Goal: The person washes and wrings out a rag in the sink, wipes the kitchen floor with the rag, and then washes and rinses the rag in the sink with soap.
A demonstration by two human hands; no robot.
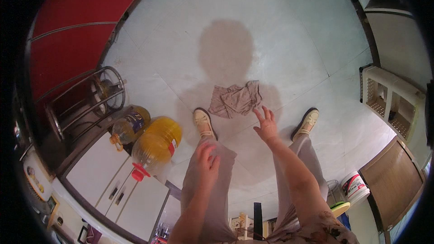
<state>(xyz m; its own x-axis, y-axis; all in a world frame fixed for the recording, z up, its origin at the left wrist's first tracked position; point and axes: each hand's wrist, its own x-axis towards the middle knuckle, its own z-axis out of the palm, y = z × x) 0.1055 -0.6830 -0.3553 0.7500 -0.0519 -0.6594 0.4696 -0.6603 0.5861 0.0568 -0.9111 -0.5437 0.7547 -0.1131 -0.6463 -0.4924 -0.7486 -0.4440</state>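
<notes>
A crumpled brownish-grey cloth (235, 99) lies on the pale tiled floor, just beyond my feet. My right hand (266, 123) is stretched down towards the cloth's right corner, fingers apart and holding nothing; whether a fingertip touches the cloth, I cannot tell. Over my left knee is my left hand (207, 162), somewhat blurred, with bent, parted fingers and nothing in it. My shoes, cream-coloured, stand wide apart on either side of the cloth.
Two large plastic bottles of yellow liquid, one with a red cap (159, 142), stand left of my foot beside a metal rack (117, 88) and white cabinet doors (101, 173). On the right are a plastic basket shelf (390, 98) and a white tub (356, 188).
</notes>
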